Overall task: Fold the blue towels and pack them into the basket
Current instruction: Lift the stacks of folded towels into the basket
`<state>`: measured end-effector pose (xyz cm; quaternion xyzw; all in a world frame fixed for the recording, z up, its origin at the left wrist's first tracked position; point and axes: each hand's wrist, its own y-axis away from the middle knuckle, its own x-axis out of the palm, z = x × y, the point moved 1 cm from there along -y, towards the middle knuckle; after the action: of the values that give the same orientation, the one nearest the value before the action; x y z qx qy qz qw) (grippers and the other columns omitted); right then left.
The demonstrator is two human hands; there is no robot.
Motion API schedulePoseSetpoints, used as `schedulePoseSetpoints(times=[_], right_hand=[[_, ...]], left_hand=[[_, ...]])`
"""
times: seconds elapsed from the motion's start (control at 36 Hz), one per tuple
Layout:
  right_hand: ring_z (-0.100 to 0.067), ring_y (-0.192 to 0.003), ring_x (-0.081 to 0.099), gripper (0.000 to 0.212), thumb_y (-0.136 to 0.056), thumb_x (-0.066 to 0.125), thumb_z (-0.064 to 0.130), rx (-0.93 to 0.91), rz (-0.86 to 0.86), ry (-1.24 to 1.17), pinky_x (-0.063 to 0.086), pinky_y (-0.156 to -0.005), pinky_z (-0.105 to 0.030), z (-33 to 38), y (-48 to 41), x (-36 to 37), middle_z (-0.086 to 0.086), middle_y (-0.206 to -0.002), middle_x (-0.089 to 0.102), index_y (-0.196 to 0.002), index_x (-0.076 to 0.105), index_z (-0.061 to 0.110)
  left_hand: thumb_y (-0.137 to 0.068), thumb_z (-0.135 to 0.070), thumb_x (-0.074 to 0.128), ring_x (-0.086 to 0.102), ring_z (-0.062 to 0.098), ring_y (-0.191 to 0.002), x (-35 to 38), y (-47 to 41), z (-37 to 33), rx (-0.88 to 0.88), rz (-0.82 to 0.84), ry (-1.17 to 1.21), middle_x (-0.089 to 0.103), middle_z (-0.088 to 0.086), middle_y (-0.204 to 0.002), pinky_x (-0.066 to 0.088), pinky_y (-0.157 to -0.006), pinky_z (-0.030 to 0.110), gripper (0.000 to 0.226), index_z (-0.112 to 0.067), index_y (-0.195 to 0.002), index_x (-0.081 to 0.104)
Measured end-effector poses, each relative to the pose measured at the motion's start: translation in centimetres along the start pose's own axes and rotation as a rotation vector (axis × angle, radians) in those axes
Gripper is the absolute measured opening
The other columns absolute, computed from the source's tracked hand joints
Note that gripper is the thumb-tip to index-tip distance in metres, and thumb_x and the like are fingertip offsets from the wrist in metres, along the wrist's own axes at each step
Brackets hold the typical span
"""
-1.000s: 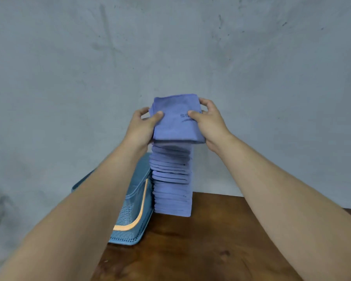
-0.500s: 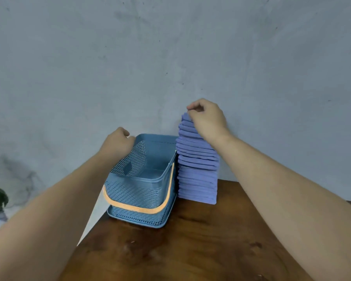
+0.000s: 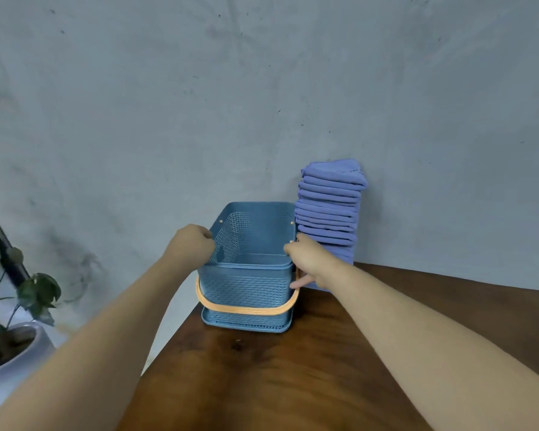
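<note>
Perforated plastic basket beside stacked folded towels

Two bare forearms were in view, left hand and right hand were bare as well, wrists plain, skin smooth.

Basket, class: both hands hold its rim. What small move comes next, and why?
Probably slide the basket toward you: left hand and right hand grip its rim, it looks empty, and it sits at the table corner beside the stacked towels.
</note>
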<state>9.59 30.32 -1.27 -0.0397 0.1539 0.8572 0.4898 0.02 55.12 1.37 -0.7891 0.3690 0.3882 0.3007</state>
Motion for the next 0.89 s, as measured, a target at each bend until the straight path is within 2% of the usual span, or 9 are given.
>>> schedulePoseSetpoints(times=[0.08, 0.19, 0.33, 0.47, 0.53, 0.61, 0.67, 0.81, 0.89], right_hand=[[-0.031, -0.098, 0.074, 0.035, -0.087, 0.051, 0.019, 0.052, 0.056, 0.191, 0.065, -0.06, -0.041, 0.4, 1.6, -1.8, -0.009, -0.118, 0.073, -0.118, 0.065, 0.024], [-0.029, -0.076, 0.075, 0.037, -0.076, 0.055, 0.013, 0.09, 0.104, 0.402, 0.066, -0.069, -0.048, 0.3, 4.1, -4.8, -0.013, -0.098, 0.08, -0.106, 0.075, 0.02], [-0.038, -0.09, 0.069, 0.043, -0.08, 0.051, 0.009, 0.045, 0.07, 0.634, 0.06, -0.066, -0.043, 0.1, 7.8, -7.9, -0.017, -0.11, 0.068, -0.12, 0.066, 0.012], [-0.018, -0.072, 0.056, 0.038, -0.09, 0.055, 0.005, -0.037, 0.039, 0.936, 0.042, -0.045, -0.014, -0.3, 12.0, -11.8, -0.009, -0.104, 0.071, -0.125, 0.069, 0.012], [-0.014, -0.079, 0.066, 0.049, -0.09, 0.054, 0.004, -0.001, 0.062, 0.982, 0.054, -0.061, -0.015, -0.7, 13.6, -14.0, -0.002, -0.108, 0.074, -0.127, 0.07, 0.03], [-0.022, -0.101, 0.074, 0.063, -0.089, 0.052, 0.001, 0.065, 0.09, 1.03, 0.063, -0.09, -0.048, -1.2, 15.5, -17.1, 0.002, -0.114, 0.076, -0.133, 0.066, 0.043], [-0.021, -0.109, 0.071, 0.066, -0.089, 0.052, -0.001, 0.055, 0.089, 1.114, 0.06, -0.097, -0.044, -1.3, 16.3, -18.8, 0.001, -0.122, 0.074, -0.139, 0.064, 0.04], [-0.012, -0.106, 0.065, 0.07, -0.091, 0.048, -0.002, 0.082, 0.083, 1.13, 0.051, -0.08, -0.024, -1.4, 18.1, -20.8, 0.009, -0.125, 0.069, -0.146, 0.059, 0.04], [-0.022, -0.129, 0.058, 0.059, -0.1, 0.049, 0.01, 0.101, 0.06, 1.114, 0.047, -0.105, -0.031, -0.5, 17.8, -20.9, 0.001, -0.148, 0.058, -0.155, 0.051, 0.033]], left_hand=[[-0.096, -0.036, 0.056, 0.063, 0.025, -0.064, -1.0, 3.2, 0.3, 0.033, -0.058, -0.062, 0.066, 0.002, -0.062, 0.041, -0.056, 0.028, 0.038, -0.013, -0.067, 0.064], [-0.099, -0.05, 0.051, 0.07, 0.02, -0.062, -3.0, 6.2, -0.1, 0.112, -0.052, -0.093, 0.069, -0.003, -0.061, 0.055, -0.065, 0.031, 0.044, -0.018, -0.073, 0.067], [-0.096, -0.048, 0.056, 0.069, 0.021, -0.086, -4.7, 8.0, -1.3, 0.144, -0.076, -0.038, 0.073, -0.006, -0.089, 0.059, -0.086, 0.041, 0.022, -0.03, -0.092, 0.068], [-0.104, -0.041, 0.058, 0.063, 0.021, -0.116, -4.0, 9.5, -3.2, 0.222, 0.11, -0.041, 0.068, -0.008, -0.126, 0.046, -0.095, 0.035, 0.027, -0.029, -0.126, 0.068], [-0.105, -0.041, 0.059, 0.066, 0.018, -0.112, -3.3, 10.7, -4.6, 0.265, 0.238, -0.035, 0.071, -0.011, -0.117, 0.05, -0.087, 0.031, 0.02, -0.033, -0.12, 0.068], [-0.103, -0.034, 0.066, 0.073, 0.015, -0.084, -1.9, 12.5, -7.1, 0.31, 0.407, 0.075, 0.074, -0.002, -0.095, 0.057, -0.067, 0.031, 0.011, -0.026, -0.109, 0.069], [-0.103, -0.031, 0.067, 0.07, 0.013, -0.065, -1.1, 13.6, -8.7, 0.336, 0.509, 0.108, 0.074, 0.003, -0.082, 0.055, -0.059, 0.032, 0.013, -0.018, -0.106, 0.067], [-0.102, -0.033, 0.07, 0.071, 0.02, -0.064, -0.3, 14.2, -11.9, 0.399, 0.664, 0.062, 0.075, 0.007, -0.076, 0.051, -0.055, 0.031, 0.023, -0.01, -0.1, 0.069], [-0.105, -0.034, 0.064, 0.073, 0.02, -0.064, -0.3, 12.8, -12.9, 0.374, 0.602, 0.082, 0.076, 0.005, -0.076, 0.052, -0.054, 0.03, 0.026, -0.01, -0.098, 0.069]])
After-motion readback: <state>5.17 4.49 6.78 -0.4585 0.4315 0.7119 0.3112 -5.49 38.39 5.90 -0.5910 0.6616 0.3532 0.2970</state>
